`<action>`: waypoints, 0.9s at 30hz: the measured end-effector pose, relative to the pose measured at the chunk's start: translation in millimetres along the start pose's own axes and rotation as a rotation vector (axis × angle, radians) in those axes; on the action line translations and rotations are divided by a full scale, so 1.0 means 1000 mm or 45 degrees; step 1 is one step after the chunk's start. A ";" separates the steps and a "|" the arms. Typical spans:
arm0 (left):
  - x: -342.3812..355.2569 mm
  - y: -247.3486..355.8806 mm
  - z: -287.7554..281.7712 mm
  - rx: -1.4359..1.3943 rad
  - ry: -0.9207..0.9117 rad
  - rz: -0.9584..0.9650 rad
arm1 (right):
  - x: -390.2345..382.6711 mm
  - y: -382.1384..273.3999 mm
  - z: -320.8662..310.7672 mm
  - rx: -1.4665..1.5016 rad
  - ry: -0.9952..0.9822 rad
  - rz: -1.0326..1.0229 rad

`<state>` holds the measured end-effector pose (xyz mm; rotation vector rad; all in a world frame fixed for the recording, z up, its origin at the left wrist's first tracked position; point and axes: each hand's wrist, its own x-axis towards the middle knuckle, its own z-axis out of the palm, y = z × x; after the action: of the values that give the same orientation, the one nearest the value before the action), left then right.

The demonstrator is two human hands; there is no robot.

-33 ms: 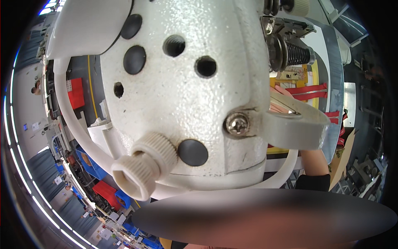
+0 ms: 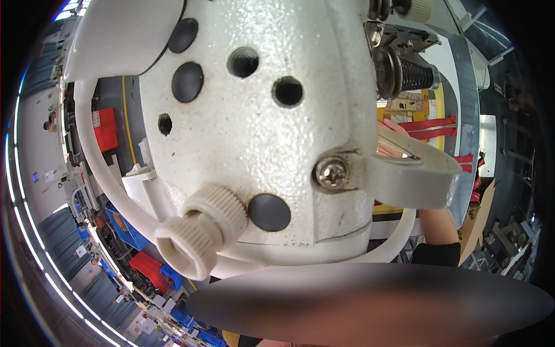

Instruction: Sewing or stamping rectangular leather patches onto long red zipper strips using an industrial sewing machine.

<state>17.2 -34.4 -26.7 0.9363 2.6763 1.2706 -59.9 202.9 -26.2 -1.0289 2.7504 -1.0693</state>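
Note:
The white head of a sewing machine [image 2: 312,127] fills the middle of the view, with a ridged plastic knob [image 2: 196,231], a spring tension assembly [image 2: 407,75] and a plastic loop [image 2: 413,185] on it. Behind it at the right, my right hand [image 2: 392,149] is partly visible, its fingers stretched out over the work on a yellow board [image 2: 399,211], near red strips [image 2: 428,126]. The loop and machine head hide much of that hand, and the forearm [image 2: 439,225] shows below. My left hand is not visible. A blurred oval covers the lower edge.
Red bins [image 2: 106,130] and blue bins [image 2: 127,234] stand on the left, beside a row of workstations with a person [image 2: 50,124] among them. A clear panel edge [image 2: 462,202], cardboard [image 2: 485,220] and metal frames [image 2: 509,144] are at the right.

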 end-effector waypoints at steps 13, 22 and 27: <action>0.023 0.014 -0.037 0.632 -0.288 0.117 | -0.001 -0.008 -0.019 -0.067 -0.121 0.062; 0.020 0.007 -0.044 1.435 -0.383 0.483 | 0.009 -0.013 -0.023 -0.379 0.005 -0.083; 0.013 0.001 -0.045 1.893 -0.480 0.678 | 0.010 -0.011 -0.016 -0.358 0.049 -0.111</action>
<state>-5.0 -58.3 7.0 1.7037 2.7311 -1.1669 -65.3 199.8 -5.1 -1.1789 2.9738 -0.7294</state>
